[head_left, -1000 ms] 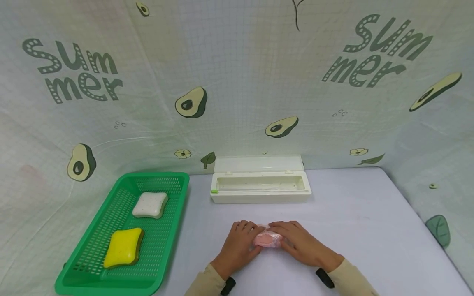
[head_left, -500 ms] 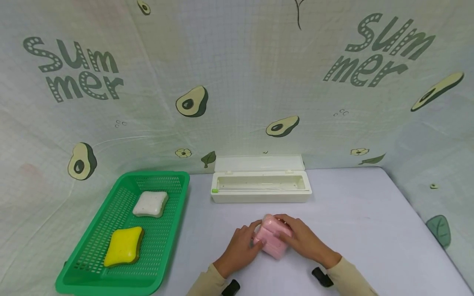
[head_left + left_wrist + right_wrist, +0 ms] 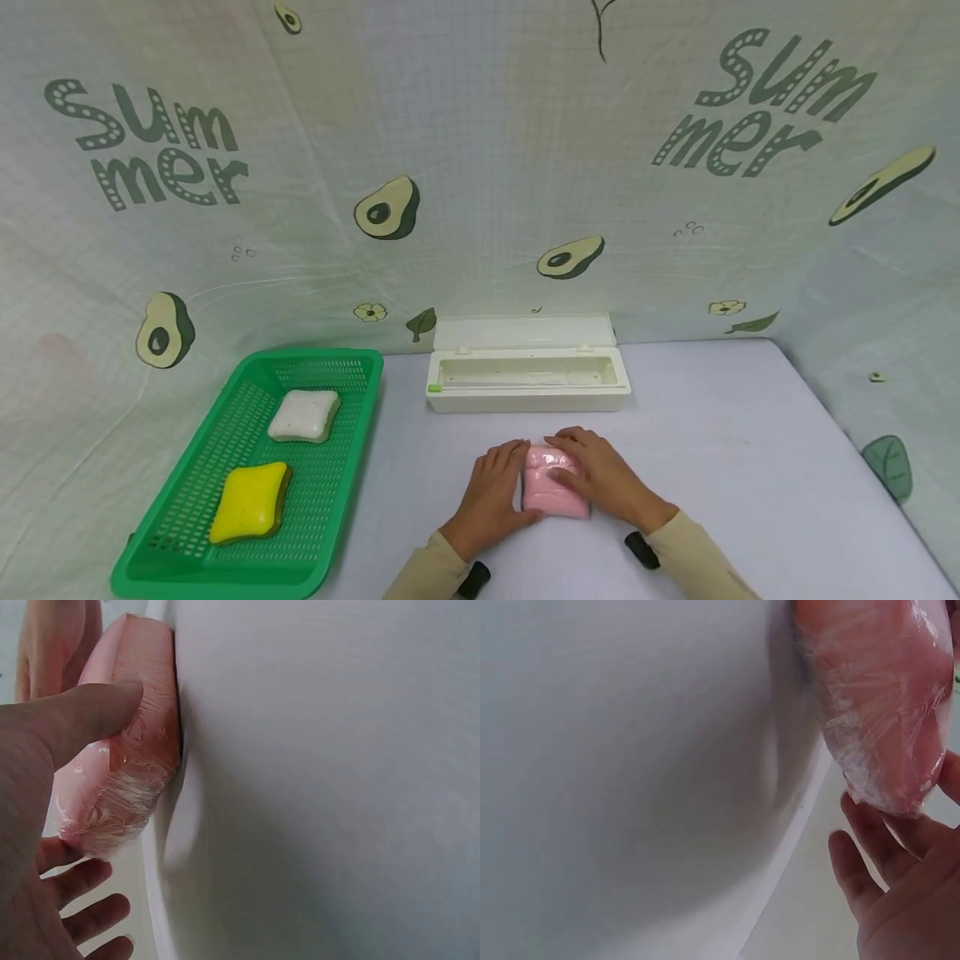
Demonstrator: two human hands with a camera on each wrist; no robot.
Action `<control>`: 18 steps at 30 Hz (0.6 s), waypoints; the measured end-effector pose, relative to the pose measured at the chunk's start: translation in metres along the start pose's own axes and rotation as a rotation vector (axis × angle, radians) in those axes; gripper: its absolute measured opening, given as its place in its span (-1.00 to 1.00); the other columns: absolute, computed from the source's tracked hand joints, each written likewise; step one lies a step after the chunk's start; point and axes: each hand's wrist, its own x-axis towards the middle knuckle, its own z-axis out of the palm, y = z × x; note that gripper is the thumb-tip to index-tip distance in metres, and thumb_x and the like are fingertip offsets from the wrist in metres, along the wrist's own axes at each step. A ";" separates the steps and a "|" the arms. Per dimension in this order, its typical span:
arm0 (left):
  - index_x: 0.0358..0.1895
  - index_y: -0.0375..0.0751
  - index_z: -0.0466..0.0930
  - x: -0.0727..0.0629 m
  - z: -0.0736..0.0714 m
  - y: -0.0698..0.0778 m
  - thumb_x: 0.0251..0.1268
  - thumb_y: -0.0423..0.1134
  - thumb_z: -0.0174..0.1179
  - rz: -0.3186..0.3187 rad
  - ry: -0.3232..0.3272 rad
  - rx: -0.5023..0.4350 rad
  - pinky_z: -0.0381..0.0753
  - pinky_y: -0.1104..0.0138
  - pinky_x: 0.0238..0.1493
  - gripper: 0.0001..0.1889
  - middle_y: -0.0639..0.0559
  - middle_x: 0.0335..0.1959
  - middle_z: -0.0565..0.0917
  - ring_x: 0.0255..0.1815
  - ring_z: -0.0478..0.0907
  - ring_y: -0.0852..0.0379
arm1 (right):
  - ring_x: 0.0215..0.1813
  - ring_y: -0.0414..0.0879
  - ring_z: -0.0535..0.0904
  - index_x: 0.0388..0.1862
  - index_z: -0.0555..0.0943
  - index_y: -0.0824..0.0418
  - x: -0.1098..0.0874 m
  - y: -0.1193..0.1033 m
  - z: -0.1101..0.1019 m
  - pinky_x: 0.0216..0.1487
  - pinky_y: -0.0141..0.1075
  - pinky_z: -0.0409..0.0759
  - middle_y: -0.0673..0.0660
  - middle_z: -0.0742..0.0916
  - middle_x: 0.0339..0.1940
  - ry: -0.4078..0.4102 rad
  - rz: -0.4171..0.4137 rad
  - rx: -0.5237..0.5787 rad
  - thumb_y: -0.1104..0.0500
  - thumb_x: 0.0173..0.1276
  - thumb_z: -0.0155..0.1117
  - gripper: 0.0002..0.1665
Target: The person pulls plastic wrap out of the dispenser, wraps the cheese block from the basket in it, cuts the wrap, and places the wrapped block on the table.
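Head view: I see a pink, squarish, soft-edged block (image 3: 553, 502) lying on the white cloth-covered table (image 3: 720, 467), between the person's two hands. Its top looks glossy, with a bright glint towards the far end and creases running across it. The left wrist view brings me closer — clear, crinkled plastic film (image 3: 112, 810) hugs the block, bunched and whitish at one end, and the side by the cloth shows a deeper orange-pink. From the right wrist, I see the film puckered again around a rounded end.

Both hands grip the block. The left hand (image 3: 489, 493) has its thumb against the near side and its index finger at the far left corner; the right hand (image 3: 611, 482) lays its thumb on top, fingers round the far right corner.

Beyond it stands a long white plastic box (image 3: 528, 403), lid raised — and to the left, a green plastic basket (image 3: 356, 467).
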 end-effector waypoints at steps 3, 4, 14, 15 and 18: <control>0.62 -0.23 0.24 0.002 0.001 -0.001 0.13 0.20 0.57 -0.025 -0.011 0.005 0.41 0.04 0.38 0.09 -0.03 0.47 0.47 0.40 0.40 -0.01 | 0.28 0.21 0.58 0.43 0.57 0.19 -0.009 0.000 0.000 0.24 0.18 0.58 0.24 0.59 0.35 0.004 0.008 -0.060 -0.08 0.24 0.64 -0.16; 0.62 -0.23 0.23 0.002 0.001 -0.001 0.13 0.20 0.57 -0.028 -0.011 0.005 0.42 0.05 0.37 0.09 -0.03 0.45 0.49 0.38 0.41 -0.01 | 0.30 0.23 0.56 0.46 0.54 0.19 -0.013 0.000 -0.001 0.24 0.20 0.56 0.26 0.57 0.37 0.005 0.004 -0.072 -0.11 0.16 0.68 -0.06; 0.61 -0.26 0.24 0.008 0.008 0.010 0.20 0.16 0.54 -0.019 -0.004 -0.050 0.42 0.04 0.36 0.04 -0.05 0.42 0.54 0.34 0.43 0.00 | 0.36 0.18 0.51 0.56 0.44 0.15 -0.032 0.008 -0.008 0.33 0.21 0.50 0.16 0.59 0.37 -0.021 0.066 -0.124 0.01 -0.01 0.78 0.14; 0.61 -0.27 0.23 0.009 0.009 0.012 0.20 0.16 0.54 -0.017 -0.010 -0.062 0.42 0.05 0.37 0.04 -0.05 0.43 0.54 0.35 0.43 0.00 | 0.35 0.17 0.51 0.55 0.45 0.16 -0.034 0.010 -0.009 0.33 0.21 0.50 0.16 0.59 0.36 -0.019 0.075 -0.124 0.02 0.00 0.78 0.13; 0.60 -0.29 0.24 0.014 0.010 0.017 0.18 0.17 0.55 -0.003 -0.026 -0.077 0.41 0.06 0.39 0.05 -0.04 0.44 0.53 0.37 0.43 0.01 | 0.32 0.16 0.52 0.55 0.45 0.16 -0.038 0.015 -0.013 0.30 0.20 0.52 0.15 0.60 0.34 -0.001 0.081 -0.137 0.03 -0.01 0.78 0.13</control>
